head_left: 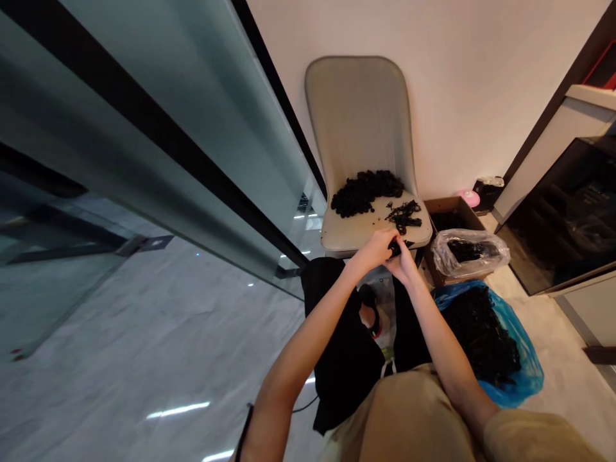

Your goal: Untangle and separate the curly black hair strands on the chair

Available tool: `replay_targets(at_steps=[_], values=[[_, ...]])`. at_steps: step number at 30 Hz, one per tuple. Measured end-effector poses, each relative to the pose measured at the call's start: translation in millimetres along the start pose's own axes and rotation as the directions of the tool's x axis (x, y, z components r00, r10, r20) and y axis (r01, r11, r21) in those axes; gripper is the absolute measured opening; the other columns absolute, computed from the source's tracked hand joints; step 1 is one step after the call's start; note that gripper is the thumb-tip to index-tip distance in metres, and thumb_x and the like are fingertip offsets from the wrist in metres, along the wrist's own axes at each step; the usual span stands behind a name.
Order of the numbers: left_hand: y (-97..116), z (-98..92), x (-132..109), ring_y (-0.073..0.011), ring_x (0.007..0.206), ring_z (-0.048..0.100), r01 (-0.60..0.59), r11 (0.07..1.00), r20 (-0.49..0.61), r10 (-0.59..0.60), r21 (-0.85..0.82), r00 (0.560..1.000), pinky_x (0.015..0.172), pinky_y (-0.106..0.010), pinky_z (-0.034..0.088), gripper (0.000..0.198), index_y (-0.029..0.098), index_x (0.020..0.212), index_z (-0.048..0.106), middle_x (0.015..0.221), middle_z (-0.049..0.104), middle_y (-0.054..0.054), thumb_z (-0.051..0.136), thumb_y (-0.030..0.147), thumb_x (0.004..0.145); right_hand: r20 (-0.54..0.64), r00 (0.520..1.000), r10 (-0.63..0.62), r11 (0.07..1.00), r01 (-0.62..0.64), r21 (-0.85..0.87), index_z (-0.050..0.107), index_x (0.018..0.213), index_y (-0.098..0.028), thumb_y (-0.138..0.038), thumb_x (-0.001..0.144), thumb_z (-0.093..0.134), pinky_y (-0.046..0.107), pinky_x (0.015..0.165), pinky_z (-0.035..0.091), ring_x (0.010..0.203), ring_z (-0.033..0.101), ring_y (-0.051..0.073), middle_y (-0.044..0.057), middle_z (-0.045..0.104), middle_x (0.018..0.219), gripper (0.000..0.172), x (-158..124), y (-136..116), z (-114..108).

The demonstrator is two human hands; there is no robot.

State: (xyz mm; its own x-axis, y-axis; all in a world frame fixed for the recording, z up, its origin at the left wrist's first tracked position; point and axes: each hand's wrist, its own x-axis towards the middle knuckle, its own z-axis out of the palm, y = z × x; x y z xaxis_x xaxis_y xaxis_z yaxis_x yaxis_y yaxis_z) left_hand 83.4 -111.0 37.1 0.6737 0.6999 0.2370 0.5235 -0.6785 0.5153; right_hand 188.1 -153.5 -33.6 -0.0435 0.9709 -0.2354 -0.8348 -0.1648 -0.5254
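Observation:
Both hands meet just in front of the chair's seat edge. My left hand is closed, its fingers curled around a small black piece. Against the same piece press the fingers of my right hand. Its exact kind is too small and covered to make out. Beyond the hands, a heap of small round black parts lies on the seat of the grey chair. A looser pile of thin black pieces sits at the seat's front right, close to my fingers.
Right of the chair stands a cardboard box with a clear plastic bag of black pieces. Nearer me, a blue bag holds many black parts. A glass partition rises on the left, a dark-fronted cabinet on the right.

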Motion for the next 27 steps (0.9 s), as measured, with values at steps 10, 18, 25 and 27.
replay_targets(at_steps=[10,18,25,27], values=[[-4.5,3.2,-34.2,-0.0267,0.102,0.065,0.062,0.997,0.082,-0.066,0.048,0.994,0.092,-0.037,0.052,0.040,0.020,0.114,0.067,0.110,0.067,-0.012,0.052,0.002,0.082,-0.193,0.964,-0.184,0.973,0.152,-0.174,0.065,0.088,-0.021,-0.023,0.077,0.068,0.032,0.082,0.058,0.100,0.069,0.020,0.003,0.075,0.095,0.011,9.3,26.2,-15.6],[-30.1,-15.3,-40.7,-0.0275,0.097,0.067,0.160,0.976,0.064,-0.170,0.145,0.983,0.087,-0.036,0.051,0.030,0.019,0.114,0.068,0.109,0.070,-0.012,0.059,0.012,0.086,-0.313,0.906,-0.283,0.952,0.227,-0.205,0.063,0.080,-0.020,-0.025,0.074,0.067,0.028,0.072,0.053,0.078,0.065,0.015,-0.003,0.067,0.073,0.009,6.6,-2.8,-43.6],[-54.6,-15.4,-58.7,-0.0203,0.083,0.067,0.203,0.979,0.000,-0.203,0.004,0.979,0.080,-0.031,0.051,0.020,0.018,0.107,0.070,0.096,0.073,-0.009,0.059,0.022,0.090,-0.363,0.862,-0.355,0.934,0.314,-0.169,0.062,0.079,-0.019,-0.022,0.069,0.069,0.023,0.069,0.050,0.074,0.060,0.011,-0.005,0.064,0.072,0.012,-7.9,-17.9,-54.0],[-60.2,-13.9,-62.9,-0.0202,0.083,0.067,0.201,0.979,-0.014,-0.201,-0.009,0.979,0.080,-0.031,0.051,0.021,0.018,0.106,0.070,0.094,0.074,-0.008,0.057,0.022,0.090,-0.356,0.862,-0.361,0.932,0.317,-0.177,0.063,0.077,-0.020,-0.022,0.069,0.069,0.024,0.068,0.049,0.072,0.060,0.011,-0.005,0.063,0.072,0.010,-10.7,-18.7,-50.6]])
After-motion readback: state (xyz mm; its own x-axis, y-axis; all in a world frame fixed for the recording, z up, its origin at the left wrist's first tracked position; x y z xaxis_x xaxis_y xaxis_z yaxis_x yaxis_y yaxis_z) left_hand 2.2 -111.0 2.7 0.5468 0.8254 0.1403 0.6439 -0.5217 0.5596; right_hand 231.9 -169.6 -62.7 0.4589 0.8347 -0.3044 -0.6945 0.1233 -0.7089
